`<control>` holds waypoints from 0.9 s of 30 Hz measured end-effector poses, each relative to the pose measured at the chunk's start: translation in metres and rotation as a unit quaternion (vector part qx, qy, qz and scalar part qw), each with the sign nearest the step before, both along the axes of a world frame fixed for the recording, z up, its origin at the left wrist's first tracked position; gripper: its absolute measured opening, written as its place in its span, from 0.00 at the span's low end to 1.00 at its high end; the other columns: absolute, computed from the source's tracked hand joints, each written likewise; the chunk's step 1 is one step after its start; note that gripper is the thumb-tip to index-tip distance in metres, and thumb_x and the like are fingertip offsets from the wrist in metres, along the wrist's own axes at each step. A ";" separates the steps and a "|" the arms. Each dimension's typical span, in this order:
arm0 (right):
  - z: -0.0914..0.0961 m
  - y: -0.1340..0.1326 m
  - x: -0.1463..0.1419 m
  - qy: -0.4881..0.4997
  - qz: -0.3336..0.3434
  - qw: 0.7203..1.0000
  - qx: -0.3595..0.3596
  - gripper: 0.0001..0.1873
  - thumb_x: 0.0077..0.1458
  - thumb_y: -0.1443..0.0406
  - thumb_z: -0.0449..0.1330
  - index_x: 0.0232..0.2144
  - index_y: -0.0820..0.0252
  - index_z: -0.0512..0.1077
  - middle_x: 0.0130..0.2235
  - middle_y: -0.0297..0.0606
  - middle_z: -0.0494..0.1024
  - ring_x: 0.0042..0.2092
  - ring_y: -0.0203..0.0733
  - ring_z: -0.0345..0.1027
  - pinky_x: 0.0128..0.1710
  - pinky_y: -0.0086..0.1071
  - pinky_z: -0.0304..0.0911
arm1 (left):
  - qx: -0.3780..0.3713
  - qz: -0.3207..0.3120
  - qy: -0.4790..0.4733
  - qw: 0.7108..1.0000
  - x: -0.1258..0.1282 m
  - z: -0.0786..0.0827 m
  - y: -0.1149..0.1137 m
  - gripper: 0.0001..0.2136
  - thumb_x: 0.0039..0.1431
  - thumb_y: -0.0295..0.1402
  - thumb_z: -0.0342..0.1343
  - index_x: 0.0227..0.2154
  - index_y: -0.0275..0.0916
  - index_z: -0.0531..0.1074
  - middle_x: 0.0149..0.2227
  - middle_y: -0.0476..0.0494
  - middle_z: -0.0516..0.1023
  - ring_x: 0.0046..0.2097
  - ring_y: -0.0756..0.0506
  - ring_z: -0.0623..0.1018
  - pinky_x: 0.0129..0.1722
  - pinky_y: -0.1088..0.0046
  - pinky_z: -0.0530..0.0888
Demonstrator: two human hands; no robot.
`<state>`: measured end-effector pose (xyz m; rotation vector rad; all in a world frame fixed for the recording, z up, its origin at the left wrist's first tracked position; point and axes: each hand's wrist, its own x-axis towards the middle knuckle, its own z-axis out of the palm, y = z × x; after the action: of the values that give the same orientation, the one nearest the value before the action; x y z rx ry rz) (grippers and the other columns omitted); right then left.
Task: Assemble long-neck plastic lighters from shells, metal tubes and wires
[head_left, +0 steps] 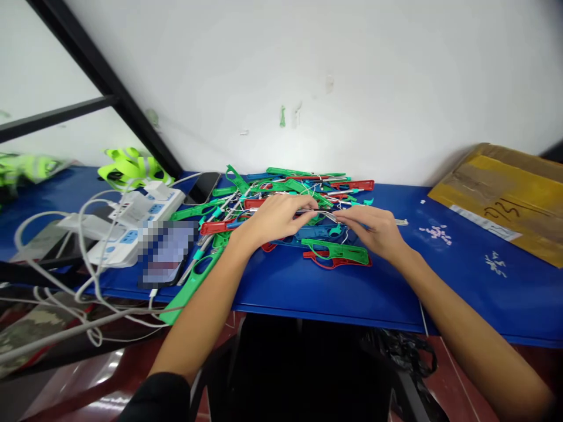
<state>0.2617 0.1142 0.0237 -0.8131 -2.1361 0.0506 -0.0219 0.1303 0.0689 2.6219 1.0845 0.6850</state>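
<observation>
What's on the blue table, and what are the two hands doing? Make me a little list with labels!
left hand: pinches one end of the thin metal rod
right hand: pinches the rod's other end
under the hands: pile of green, red and blue plastic pieces
table: blue
left side: white power strip
right side: cardboard box

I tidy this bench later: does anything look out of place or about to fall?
Yes. A green handle juts over the table's front edge beside the left forearm and might slip off. Small white bits lie scattered right of the right hand, and white cables spill off the left edge.
</observation>
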 end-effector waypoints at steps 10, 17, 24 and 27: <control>0.010 -0.009 -0.011 0.063 -0.003 0.994 -0.093 0.07 0.72 0.60 0.63 0.45 0.51 0.82 0.38 0.34 0.88 0.34 0.42 0.81 0.38 0.37 0.77 | -0.005 -0.001 -0.002 1.000 0.000 0.004 -0.002 0.11 0.72 0.39 0.55 0.45 0.44 0.82 0.41 0.47 0.88 0.35 0.44 0.82 0.37 0.65 0.70; 0.012 -0.011 -0.011 0.077 0.019 0.989 -0.121 0.07 0.74 0.61 0.60 0.45 0.52 0.78 0.37 0.34 0.84 0.33 0.38 0.77 0.37 0.35 0.73 | -0.013 -0.017 -0.027 0.999 0.001 0.003 -0.002 0.12 0.74 0.41 0.55 0.46 0.45 0.83 0.44 0.47 0.89 0.37 0.44 0.83 0.39 0.65 0.71; 0.009 -0.012 -0.013 0.072 0.037 0.989 -0.126 0.07 0.74 0.58 0.63 0.47 0.53 0.76 0.35 0.31 0.78 0.25 0.32 0.64 0.27 0.31 0.64 | -0.025 -0.022 -0.034 0.999 -0.002 0.003 0.000 0.13 0.75 0.42 0.56 0.47 0.43 0.83 0.41 0.47 0.89 0.33 0.46 0.80 0.35 0.68 0.69; 0.008 -0.011 -0.012 0.032 0.040 0.997 -0.057 0.09 0.70 0.58 0.68 0.48 0.53 0.76 0.38 0.32 0.79 0.26 0.31 0.62 0.28 0.31 0.64 | -0.036 -0.015 -0.033 0.999 -0.003 0.003 0.001 0.13 0.74 0.42 0.56 0.48 0.43 0.83 0.41 0.47 0.89 0.33 0.46 0.80 0.33 0.69 0.67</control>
<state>0.2495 0.1035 0.0319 -0.7815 -2.1191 0.2403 -0.0254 0.1314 0.0719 2.5314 1.0307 0.7068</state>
